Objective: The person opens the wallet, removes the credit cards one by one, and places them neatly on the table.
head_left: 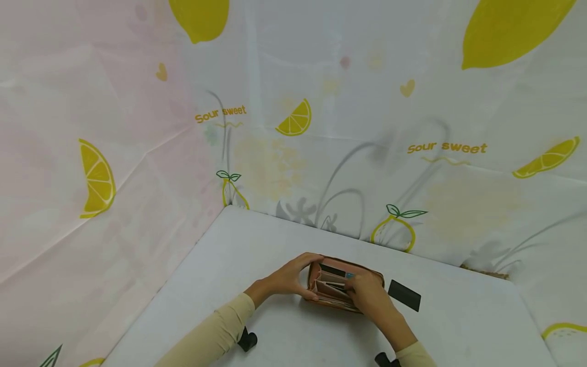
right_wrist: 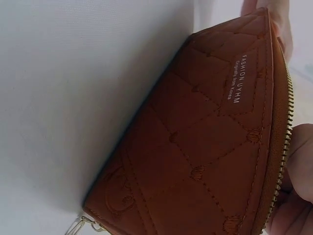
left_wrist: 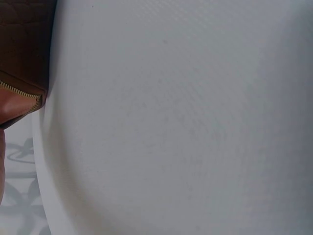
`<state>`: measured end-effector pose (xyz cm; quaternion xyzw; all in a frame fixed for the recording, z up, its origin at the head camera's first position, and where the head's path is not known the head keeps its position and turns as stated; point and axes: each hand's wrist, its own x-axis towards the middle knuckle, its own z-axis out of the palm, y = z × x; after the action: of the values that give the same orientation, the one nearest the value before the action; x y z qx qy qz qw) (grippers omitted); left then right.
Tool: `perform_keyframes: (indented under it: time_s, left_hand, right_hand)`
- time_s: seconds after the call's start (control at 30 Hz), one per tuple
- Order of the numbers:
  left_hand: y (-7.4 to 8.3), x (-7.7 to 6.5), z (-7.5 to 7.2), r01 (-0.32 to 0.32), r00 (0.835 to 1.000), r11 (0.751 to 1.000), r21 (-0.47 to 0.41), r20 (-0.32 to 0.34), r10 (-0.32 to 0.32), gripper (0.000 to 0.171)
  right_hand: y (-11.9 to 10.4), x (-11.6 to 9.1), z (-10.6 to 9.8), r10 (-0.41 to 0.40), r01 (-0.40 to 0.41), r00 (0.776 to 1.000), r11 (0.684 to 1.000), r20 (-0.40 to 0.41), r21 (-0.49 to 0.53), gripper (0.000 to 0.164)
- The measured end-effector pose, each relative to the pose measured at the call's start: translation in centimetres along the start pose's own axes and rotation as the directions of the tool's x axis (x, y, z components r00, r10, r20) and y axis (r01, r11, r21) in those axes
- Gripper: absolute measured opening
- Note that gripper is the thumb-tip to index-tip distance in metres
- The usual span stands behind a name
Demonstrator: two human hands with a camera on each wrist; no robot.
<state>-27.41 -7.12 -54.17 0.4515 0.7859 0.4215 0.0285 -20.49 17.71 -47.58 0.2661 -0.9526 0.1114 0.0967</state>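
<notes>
A brown quilted zip wallet (head_left: 331, 291) stands unzipped on the white table, its pink lining and card pockets facing up. My left hand (head_left: 290, 276) grips its left end between thumb and fingers. The fingers of my right hand (head_left: 370, 296) reach into the right side of the wallet, curled beside a blue card edge (head_left: 350, 275); I cannot tell what they pinch. Stitched leather with lettering and a gold zipper (right_wrist: 285, 139) fill the right wrist view. A corner of the wallet (left_wrist: 22, 49) shows in the left wrist view. Flat to the right of the wallet lies a black card (head_left: 404, 295).
The white table (head_left: 468, 316) runs back to walls covered in a lemon-print sheet (head_left: 357, 117). Small black objects (head_left: 248, 340) sit by both forearms at the near side. A metal zipper pull (right_wrist: 76, 226) hangs at one wallet corner.
</notes>
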Motion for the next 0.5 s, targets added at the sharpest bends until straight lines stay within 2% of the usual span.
perform_keyframes:
  time_s: [0.13, 0.23, 0.37, 0.5]
  left_hand:
    - [0.0, 0.1, 0.0, -0.021, 1.000, 1.000, -0.011, 0.000, 0.021, 0.100]
    - [0.0, 0.1, 0.0, -0.021, 1.000, 1.000, -0.020, 0.000, 0.021, 0.100]
    - [0.1, 0.1, -0.1, -0.006, 1.000, 1.000, -0.023, 0.007, 0.007, 0.099]
    - [0.1, 0.1, -0.2, -0.001, 1.000, 1.000, -0.030, 0.008, 0.001, 0.100]
  right_hand:
    - [-0.2, -0.1, -0.6, 0.033, -0.033, 0.999, 0.999, 0.004, 0.014, 0.018]
    - [-0.1, -0.1, -1.3, 0.045, -0.044, 0.999, 0.998, -0.022, 0.039, 0.013]
    - [0.3, -0.3, -2.1, 0.055, -0.050, 0.997, 0.995, -0.056, 0.084, 0.014]
    - [0.9, -0.3, -3.1, 0.078, -0.071, 0.996, 0.989, -0.048, 0.128, 0.015]
